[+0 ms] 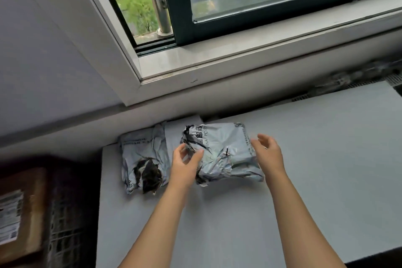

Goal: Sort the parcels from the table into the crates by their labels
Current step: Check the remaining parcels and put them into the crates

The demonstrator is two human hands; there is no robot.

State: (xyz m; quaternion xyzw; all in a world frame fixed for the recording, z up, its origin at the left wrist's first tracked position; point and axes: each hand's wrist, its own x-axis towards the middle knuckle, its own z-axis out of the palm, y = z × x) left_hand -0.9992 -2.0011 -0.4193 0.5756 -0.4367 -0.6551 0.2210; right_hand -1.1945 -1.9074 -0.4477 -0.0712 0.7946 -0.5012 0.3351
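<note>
Two crumpled grey plastic mailer parcels lie on the white table (304, 159) near its far left corner. The right parcel (224, 150) bears black print and a QR code. My left hand (187, 163) is at this parcel's left end, thumb and fingers spread and touching the crumpled plastic. My right hand (268, 151) hovers at its right end with fingers relaxed, gripping nothing. The left parcel (143, 159) has a torn black patch and lies untouched.
A dark mesh crate (63, 213) stands on the floor left of the table, with a brown cardboard box (26, 213) carrying a white label in it. A wall and window sill run behind the table.
</note>
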